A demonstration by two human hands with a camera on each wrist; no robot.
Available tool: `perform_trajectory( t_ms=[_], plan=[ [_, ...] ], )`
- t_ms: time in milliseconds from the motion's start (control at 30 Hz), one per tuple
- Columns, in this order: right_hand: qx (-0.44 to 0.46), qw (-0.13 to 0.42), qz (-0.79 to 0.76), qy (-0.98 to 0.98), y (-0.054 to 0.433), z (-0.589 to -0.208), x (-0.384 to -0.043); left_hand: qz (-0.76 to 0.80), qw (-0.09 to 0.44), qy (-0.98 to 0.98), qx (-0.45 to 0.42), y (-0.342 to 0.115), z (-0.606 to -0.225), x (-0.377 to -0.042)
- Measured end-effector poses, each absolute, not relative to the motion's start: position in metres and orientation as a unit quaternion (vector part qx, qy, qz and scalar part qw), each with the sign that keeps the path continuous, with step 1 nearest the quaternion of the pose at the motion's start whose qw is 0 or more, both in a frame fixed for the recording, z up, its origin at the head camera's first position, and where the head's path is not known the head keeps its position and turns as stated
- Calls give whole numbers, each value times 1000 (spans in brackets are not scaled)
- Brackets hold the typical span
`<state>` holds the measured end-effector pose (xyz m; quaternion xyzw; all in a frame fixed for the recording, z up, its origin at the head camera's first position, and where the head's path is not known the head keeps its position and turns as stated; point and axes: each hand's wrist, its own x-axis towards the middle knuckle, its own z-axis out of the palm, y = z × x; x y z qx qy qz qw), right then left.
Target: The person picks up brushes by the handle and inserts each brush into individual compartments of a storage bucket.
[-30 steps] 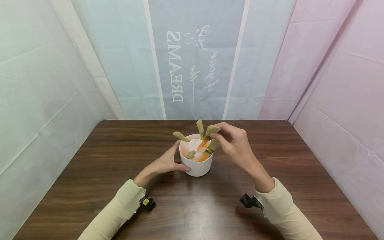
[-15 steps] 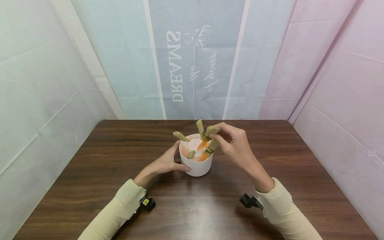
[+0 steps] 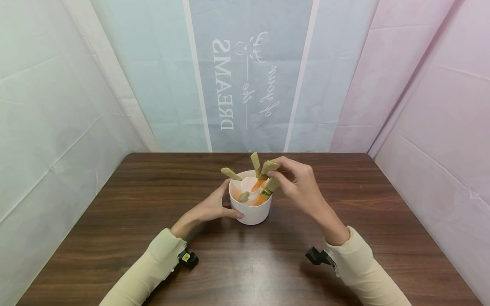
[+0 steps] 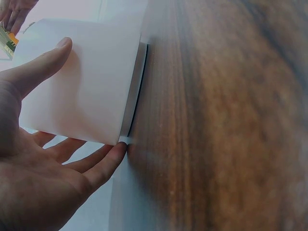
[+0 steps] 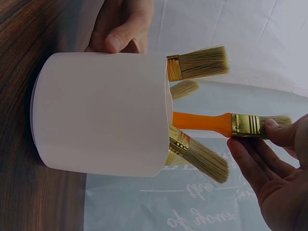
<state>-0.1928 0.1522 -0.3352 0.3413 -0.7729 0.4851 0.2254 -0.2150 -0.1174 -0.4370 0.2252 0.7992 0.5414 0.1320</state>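
A white round container with an inner ring stands on the table and holds several orange-handled paintbrushes, bristles up. My left hand grips its left side. In the left wrist view the thumb lies along the container wall, with the fingers round the other side. With thumb and fingers, my right hand pinches one paintbrush near its bristles and metal band. The handle's lower end is hidden inside the container. Beside it, another paintbrush leans over the rim, and a third paintbrush leans out nearer the left hand.
The dark wood-grain table has its back edge just behind the container. A printed cloth backdrop hangs behind it, with pale cloth walls at both sides. Black wrist cameras sit by both cuffs.
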Motion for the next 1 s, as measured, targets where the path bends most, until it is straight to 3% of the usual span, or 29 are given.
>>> perform_trajectory(
  t_ms=[1000],
  plan=[
    [334, 212, 489, -777, 150, -337, -193, 556, 137, 785, 234, -117, -438, -216]
  ],
)
